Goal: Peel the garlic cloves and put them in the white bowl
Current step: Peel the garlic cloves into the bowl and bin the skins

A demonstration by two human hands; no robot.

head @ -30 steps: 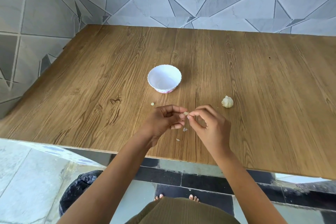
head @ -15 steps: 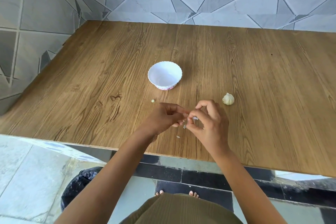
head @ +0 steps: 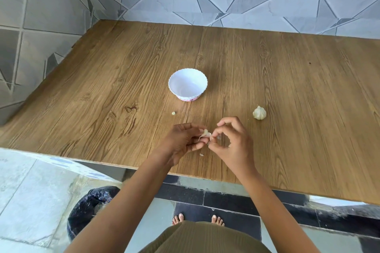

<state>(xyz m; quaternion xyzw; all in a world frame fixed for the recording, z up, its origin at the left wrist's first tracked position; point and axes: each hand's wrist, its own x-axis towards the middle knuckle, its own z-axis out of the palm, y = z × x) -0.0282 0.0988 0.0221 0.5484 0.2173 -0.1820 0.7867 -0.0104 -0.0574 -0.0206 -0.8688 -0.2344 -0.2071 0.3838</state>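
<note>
You've got the clove point(head: 205, 133) pinched between both hands, on the near side of the bowl point(head: 171, 88) and a touch to its right. Your left hand point(head: 183, 141) has its fingers curled round the clove's body. Your right hand point(head: 232, 146) nips thumb and forefinger onto the loose skin at its end, and the other fingers arch up holding nothing.

No peeled cloves show in the bowl, so I'd guess it's early going. The clove is tiny, light and firm, but it'll probably get slick once that papery skin is off. Grip the body, not the skin, which tears easily.

The bulb point(head: 259, 112) sits right of the bowl and nearer you, well apart from it. A small bit point(head: 173, 113) lies near the bowl's front, and a scrap of skin point(head: 201, 154) lies nearer still.
</note>
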